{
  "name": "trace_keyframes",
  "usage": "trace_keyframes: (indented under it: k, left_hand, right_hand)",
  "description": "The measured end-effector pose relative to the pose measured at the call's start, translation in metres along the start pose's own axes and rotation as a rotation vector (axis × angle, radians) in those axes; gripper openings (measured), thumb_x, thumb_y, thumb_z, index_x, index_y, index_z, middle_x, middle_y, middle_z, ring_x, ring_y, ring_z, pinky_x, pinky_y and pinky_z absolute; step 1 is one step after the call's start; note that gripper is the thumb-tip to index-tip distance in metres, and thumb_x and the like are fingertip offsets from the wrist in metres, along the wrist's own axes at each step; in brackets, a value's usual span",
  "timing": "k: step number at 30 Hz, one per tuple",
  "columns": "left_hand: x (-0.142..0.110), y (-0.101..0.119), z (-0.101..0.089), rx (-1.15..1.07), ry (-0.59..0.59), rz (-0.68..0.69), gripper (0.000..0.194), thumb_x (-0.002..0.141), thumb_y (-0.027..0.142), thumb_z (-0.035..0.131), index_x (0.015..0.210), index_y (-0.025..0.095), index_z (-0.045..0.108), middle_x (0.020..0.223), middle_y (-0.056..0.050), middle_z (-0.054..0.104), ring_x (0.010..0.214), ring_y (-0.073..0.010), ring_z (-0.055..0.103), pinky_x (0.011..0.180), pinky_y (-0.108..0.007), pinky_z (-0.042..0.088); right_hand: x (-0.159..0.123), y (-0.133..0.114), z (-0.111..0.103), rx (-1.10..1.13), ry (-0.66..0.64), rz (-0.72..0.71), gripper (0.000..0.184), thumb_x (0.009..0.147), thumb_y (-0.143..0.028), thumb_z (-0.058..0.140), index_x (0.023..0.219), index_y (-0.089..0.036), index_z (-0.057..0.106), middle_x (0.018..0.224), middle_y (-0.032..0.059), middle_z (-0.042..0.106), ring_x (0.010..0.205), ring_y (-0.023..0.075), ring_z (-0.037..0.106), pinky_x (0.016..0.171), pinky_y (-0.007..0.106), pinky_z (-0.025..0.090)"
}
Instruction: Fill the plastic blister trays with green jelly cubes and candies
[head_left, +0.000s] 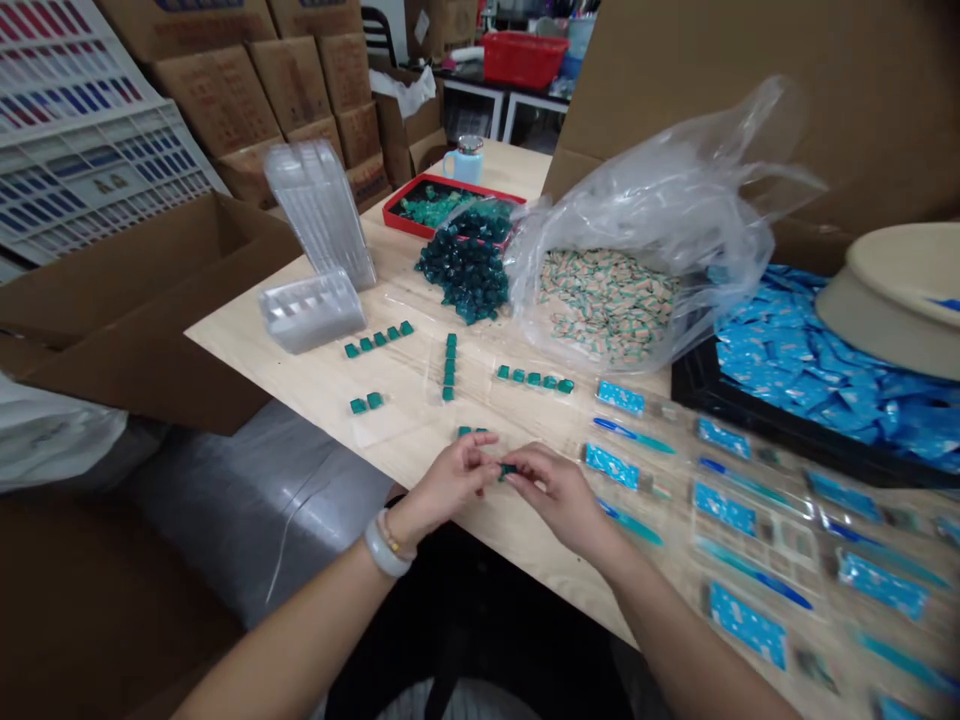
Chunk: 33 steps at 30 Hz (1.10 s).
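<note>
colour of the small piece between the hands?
Dark green piece, partly hidden; head view.

L hand & R hand meet over near edge of tbl, block btwn them; block rows lie just beyond, then heap, tray bhd it, mug bhd tray. Cases are on tbl L of heap, w/ carton off tbl's L side & boxes stacked bhd. Bag of pieces sits R of heap, bin R of bag, packets in bin, basin atop packets, & packs lie in rows on tbl in front of bin.
</note>
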<state>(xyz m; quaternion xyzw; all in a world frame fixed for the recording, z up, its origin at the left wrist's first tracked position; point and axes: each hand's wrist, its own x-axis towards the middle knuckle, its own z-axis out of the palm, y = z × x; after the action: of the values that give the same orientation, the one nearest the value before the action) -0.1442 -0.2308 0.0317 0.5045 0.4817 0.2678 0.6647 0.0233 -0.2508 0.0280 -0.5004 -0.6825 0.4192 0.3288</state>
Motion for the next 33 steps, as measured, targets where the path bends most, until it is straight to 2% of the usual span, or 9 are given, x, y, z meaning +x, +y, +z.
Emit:
trace_keyframes:
  k: [3, 5, 7, 12, 19, 24, 29, 31, 33]
  left_hand:
    - [0.022, 0.002, -0.013, 0.622, 0.128, 0.284, 0.026, 0.075, 0.021, 0.053, 0.101, 0.017, 0.054, 0.089, -0.006, 0.055, 0.084, -0.0174, 0.047, 0.077, -0.033, 0.038]
    - [0.032, 0.0, -0.019, 0.937, 0.101, 0.394, 0.014, 0.075, 0.019, 0.053, 0.088, 0.017, 0.059, 0.086, -0.006, 0.055, 0.087, -0.0194, 0.045, 0.08, -0.035, 0.036]
    - [0.038, -0.003, -0.022, 1.086, 0.046, 0.44, 0.01, 0.076, 0.018, 0.052, 0.082, 0.016, 0.06, 0.082, -0.005, 0.055, 0.084, -0.0189, 0.044, 0.079, -0.033, 0.036]
    - [0.039, -0.008, -0.021, 1.169, 0.075, 0.455, 0.014, 0.074, 0.018, 0.055, 0.088, 0.016, 0.057, 0.086, -0.005, 0.053, 0.086, -0.0188, 0.042, 0.079, -0.031, 0.037]
    - [0.039, -0.007, -0.018, 1.253, 0.065, 0.431, 0.01, 0.075, 0.021, 0.053, 0.082, 0.016, 0.059, 0.082, -0.006, 0.052, 0.086, -0.0205, 0.042, 0.076, -0.032, 0.037]
    - [0.042, -0.004, -0.015, 1.293, 0.05, 0.404, 0.01, 0.073, 0.018, 0.054, 0.081, 0.016, 0.06, 0.08, -0.005, 0.053, 0.083, -0.0191, 0.044, 0.079, -0.032, 0.036]
    - [0.037, 0.0, -0.011, 1.279, 0.049, 0.354, 0.017, 0.071, 0.017, 0.056, 0.087, 0.016, 0.061, 0.082, -0.005, 0.054, 0.085, -0.0191, 0.046, 0.082, -0.032, 0.037]
    - [0.036, 0.003, -0.017, 1.2, 0.045, 0.399, 0.028, 0.07, 0.018, 0.057, 0.098, 0.017, 0.058, 0.09, -0.006, 0.054, 0.09, -0.019, 0.047, 0.083, -0.032, 0.038]
    - [0.044, 0.011, -0.029, 1.089, 0.091, 0.47, 0.032, 0.072, 0.022, 0.056, 0.103, 0.017, 0.055, 0.098, -0.007, 0.053, 0.094, -0.0182, 0.047, 0.084, -0.03, 0.038]
  right_hand:
    - [0.024, 0.015, -0.006, -0.358, 0.009, -0.087, 0.019, 0.083, -0.023, 0.044, 0.092, -0.019, 0.06, 0.085, 0.0068, 0.057, 0.079, 0.0168, 0.053, 0.071, 0.03, 0.041]
    - [0.037, 0.025, -0.005, -0.577, -0.06, -0.127, 0.02, 0.083, -0.022, 0.044, 0.092, -0.018, 0.061, 0.085, 0.0076, 0.058, 0.082, 0.0185, 0.052, 0.073, 0.032, 0.039]
    - [0.043, 0.034, -0.002, -0.723, -0.138, -0.171, 0.019, 0.083, -0.022, 0.045, 0.091, -0.018, 0.062, 0.084, 0.0074, 0.059, 0.084, 0.0196, 0.051, 0.074, 0.032, 0.038]
    - [0.037, 0.045, 0.002, -0.809, -0.118, -0.158, 0.021, 0.082, -0.027, 0.049, 0.094, -0.016, 0.062, 0.085, 0.0074, 0.059, 0.083, 0.0193, 0.049, 0.075, 0.031, 0.035]
    - [0.037, 0.038, -0.001, -0.842, -0.163, -0.149, 0.023, 0.083, -0.028, 0.046, 0.1, -0.019, 0.059, 0.089, 0.0071, 0.058, 0.084, 0.0193, 0.049, 0.074, 0.031, 0.035]
    - [0.043, 0.031, 0.005, -0.913, -0.213, -0.173, 0.015, 0.081, -0.023, 0.047, 0.083, -0.018, 0.062, 0.084, 0.0077, 0.058, 0.086, 0.0214, 0.05, 0.071, 0.032, 0.034]
    - [0.036, 0.028, 0.008, -0.867, -0.141, -0.085, 0.015, 0.076, -0.025, 0.054, 0.089, -0.018, 0.06, 0.088, 0.0086, 0.058, 0.088, 0.0224, 0.05, 0.072, 0.032, 0.036]
    - [0.038, 0.028, -0.002, -0.794, -0.094, -0.095, 0.025, 0.075, -0.028, 0.056, 0.098, -0.019, 0.058, 0.091, 0.0089, 0.058, 0.088, 0.0224, 0.051, 0.074, 0.032, 0.037]
    - [0.052, 0.029, -0.017, -0.698, 0.02, -0.105, 0.032, 0.077, -0.029, 0.052, 0.107, -0.017, 0.054, 0.094, 0.0101, 0.058, 0.088, 0.0216, 0.051, 0.076, 0.032, 0.038]
